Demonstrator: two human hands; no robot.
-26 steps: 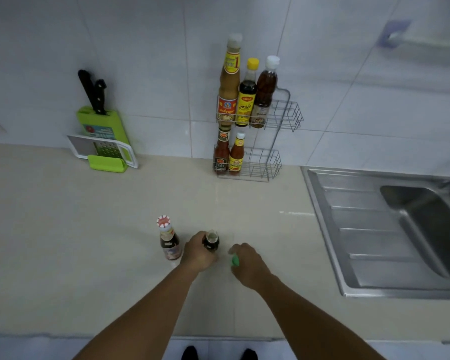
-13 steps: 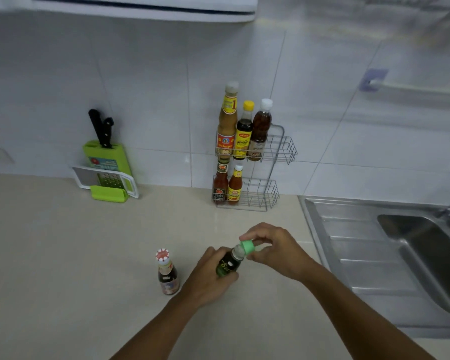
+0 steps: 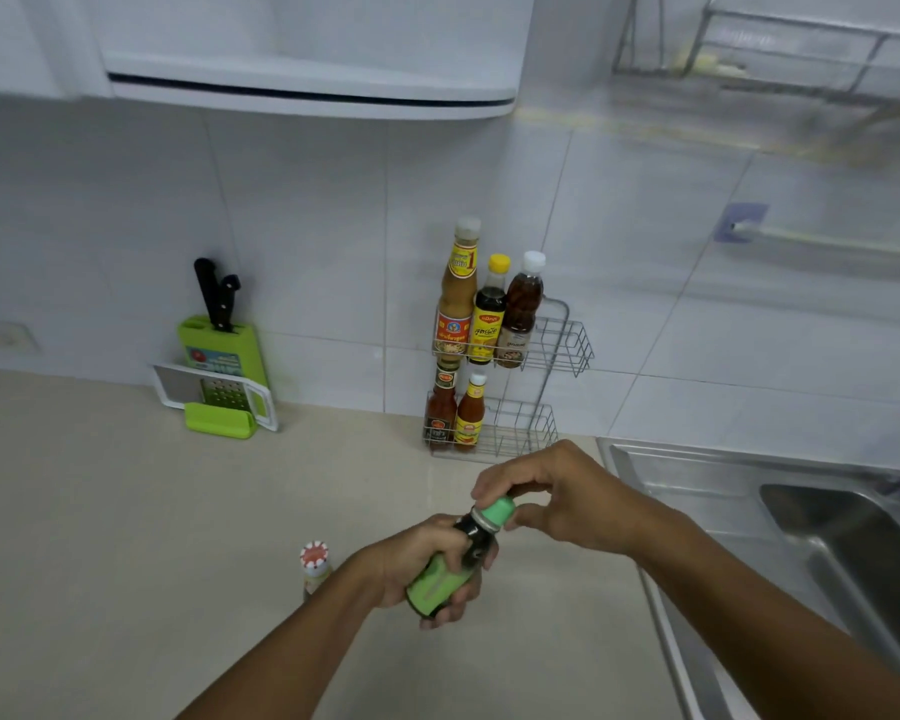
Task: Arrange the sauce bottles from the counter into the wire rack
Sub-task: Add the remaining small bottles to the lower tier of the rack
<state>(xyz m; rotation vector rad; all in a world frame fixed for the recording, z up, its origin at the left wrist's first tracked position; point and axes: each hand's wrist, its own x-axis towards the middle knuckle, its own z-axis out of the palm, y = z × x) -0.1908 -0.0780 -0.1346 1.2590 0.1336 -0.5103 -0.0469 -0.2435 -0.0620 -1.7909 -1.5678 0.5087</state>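
Observation:
My left hand [image 3: 419, 566] grips the body of a dark bottle with a green label [image 3: 440, 584], held tilted above the counter. My right hand [image 3: 567, 498] pinches its green cap [image 3: 497, 511]. A small bottle with a red-and-white cap [image 3: 314, 566] stands on the counter just left of my left wrist. The two-tier wire rack [image 3: 557, 350] stands against the wall tiles. Three tall bottles [image 3: 484, 314] fill the left of its upper tier, and two small red sauce bottles [image 3: 453, 413] stand at the left of the lower tier.
A green knife block with a grater [image 3: 222, 371] leans on the wall at the left. A steel sink [image 3: 811, 522] lies at the right. Overhead hang a white cabinet [image 3: 307, 59] and a wire dish rack [image 3: 780, 49].
I lifted the dark bottle off the counter with my left hand. My right hand brought the green cap onto its neck. The view tilted upward.

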